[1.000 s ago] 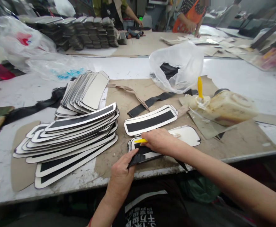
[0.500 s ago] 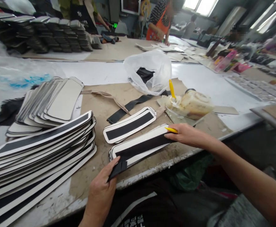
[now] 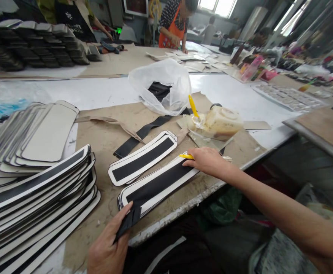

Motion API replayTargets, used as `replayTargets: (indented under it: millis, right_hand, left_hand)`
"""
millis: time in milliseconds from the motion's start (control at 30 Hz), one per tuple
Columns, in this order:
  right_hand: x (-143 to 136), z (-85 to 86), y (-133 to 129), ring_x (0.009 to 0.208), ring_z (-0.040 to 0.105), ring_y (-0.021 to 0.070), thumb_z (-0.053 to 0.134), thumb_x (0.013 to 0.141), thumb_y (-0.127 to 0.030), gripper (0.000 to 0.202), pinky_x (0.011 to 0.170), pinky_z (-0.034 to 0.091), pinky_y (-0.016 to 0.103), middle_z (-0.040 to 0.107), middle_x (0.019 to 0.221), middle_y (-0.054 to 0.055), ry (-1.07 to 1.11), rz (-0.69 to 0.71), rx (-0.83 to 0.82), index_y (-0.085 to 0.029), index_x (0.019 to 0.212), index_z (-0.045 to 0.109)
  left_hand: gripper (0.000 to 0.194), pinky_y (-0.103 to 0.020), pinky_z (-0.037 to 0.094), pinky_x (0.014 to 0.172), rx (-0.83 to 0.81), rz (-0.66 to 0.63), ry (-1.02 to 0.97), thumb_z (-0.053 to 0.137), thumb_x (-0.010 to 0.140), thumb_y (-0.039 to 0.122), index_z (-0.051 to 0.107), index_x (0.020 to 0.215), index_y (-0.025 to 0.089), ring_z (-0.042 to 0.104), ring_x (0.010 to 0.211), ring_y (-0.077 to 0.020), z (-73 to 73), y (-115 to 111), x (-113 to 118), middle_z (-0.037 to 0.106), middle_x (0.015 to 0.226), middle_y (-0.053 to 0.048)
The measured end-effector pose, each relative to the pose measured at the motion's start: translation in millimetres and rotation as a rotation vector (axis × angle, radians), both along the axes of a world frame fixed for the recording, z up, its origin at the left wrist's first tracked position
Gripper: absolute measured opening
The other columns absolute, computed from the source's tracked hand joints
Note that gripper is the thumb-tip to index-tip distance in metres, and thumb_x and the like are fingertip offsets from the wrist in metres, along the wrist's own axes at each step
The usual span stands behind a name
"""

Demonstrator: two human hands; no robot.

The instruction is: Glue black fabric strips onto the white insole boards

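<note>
My left hand (image 3: pixel 109 241) is closed on a small bundle of black strips (image 3: pixel 128 224) at the near left end of a short stack of white panels (image 3: pixel 155 205). One black strip (image 3: pixel 157 182) lies lengthwise along the top panel. At the far right end, my right hand (image 3: pixel 208 161) is closed around a yellow tool (image 3: pixel 186 156). Only its pointed yellow end shows, and the fingertips rest on the strip. Just behind lies another small pile of white panels with a black strip (image 3: pixel 143 158) on top.
Stacked panels (image 3: pixel 41 201) and plain pale pieces (image 3: pixel 45 133) stand at left. Behind are a white plastic bag (image 3: pixel 169 82) holding black material, a glue-stained container (image 3: pixel 223 121) and a yellow handle (image 3: pixel 193 105). A person in an orange apron (image 3: pixel 170 32) works across the table.
The view has turned so the scene sits further left. My left hand has drawn slightly back from the panel's end with the black strips. My right hand stays at the far end.
</note>
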State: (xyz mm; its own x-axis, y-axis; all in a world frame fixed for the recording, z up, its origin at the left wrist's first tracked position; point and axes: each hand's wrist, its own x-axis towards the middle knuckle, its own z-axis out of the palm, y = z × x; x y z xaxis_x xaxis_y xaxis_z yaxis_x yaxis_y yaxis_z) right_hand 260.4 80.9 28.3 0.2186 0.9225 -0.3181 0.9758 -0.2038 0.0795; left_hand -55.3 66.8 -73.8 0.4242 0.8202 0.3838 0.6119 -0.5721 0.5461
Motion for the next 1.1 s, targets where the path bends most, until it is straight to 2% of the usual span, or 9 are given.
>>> replayTargets:
  millis: [233,500,633,767,933,1100]
  right_hand:
    - [3,-4.3,1,0.088,0.064,0.0273,0.051,0.085,-0.049,0.032,0.068,0.042,0.031,0.069,0.091,0.011,0.022,0.004,-0.039,-0.021,0.095,0.064]
    - [8,-9.1,0,0.088,0.063,0.0274,0.054,0.085,-0.045,0.029,0.068,0.04,0.029,0.069,0.091,0.011,0.095,0.02,-0.02,-0.019,0.092,0.062]
    - [12,-8.9,-4,0.087,0.063,0.0261,0.057,0.083,-0.042,0.027,0.064,0.038,0.028,0.068,0.092,0.01,0.142,-0.002,0.031,-0.018,0.097,0.057]
    - [22,-1.5,-14,0.079,0.064,0.0254,0.06,0.079,-0.045,0.031,0.057,0.034,0.027,0.068,0.086,0.007,0.108,-0.085,0.099,-0.02,0.096,0.054]
    - [34,2.5,-33,0.073,0.064,0.0215,0.044,0.091,-0.042,0.026,0.058,0.035,0.027,0.067,0.078,0.006,0.082,-0.14,0.191,-0.019,0.088,0.056]
    - [27,-13.3,-48,0.082,0.063,0.0199,0.039,0.095,-0.031,0.028,0.07,0.04,0.026,0.068,0.084,0.006,0.102,-0.122,0.255,-0.019,0.084,0.061]
  left_hand:
    - [0.033,-0.013,0.046,0.086,-0.034,0.013,0.078,0.052,0.085,0.026,0.057,0.118,0.026,0.067,0.09,-0.0119,-1.7,-1,-6,0.069,0.108,0.002]
    - [0.036,-0.019,0.047,0.089,-0.076,0.005,0.075,0.053,0.084,0.025,0.058,0.119,0.028,0.067,0.089,-0.0148,-5.9,1,-9,0.069,0.109,0.003]
    - [0.036,-0.02,0.051,0.084,-0.112,0.025,0.078,0.056,0.081,0.027,0.06,0.117,0.031,0.067,0.089,-0.0169,-8.6,3,-13,0.068,0.108,0.005]
    - [0.037,-0.021,0.053,0.079,-0.121,0.024,0.071,0.055,0.08,0.024,0.06,0.116,0.033,0.068,0.084,-0.0175,-6.4,6,-12,0.069,0.106,0.006]
    - [0.035,-0.023,0.053,0.081,-0.134,0.025,0.022,0.055,0.08,0.025,0.063,0.113,0.031,0.068,0.084,-0.0179,-3.8,7,-7,0.069,0.105,0.005]
    - [0.032,-0.02,0.053,0.076,-0.118,0.056,-0.036,0.054,0.079,0.03,0.066,0.108,0.027,0.069,0.082,-0.0169,-1.8,6,-2,0.072,0.099,0.004]
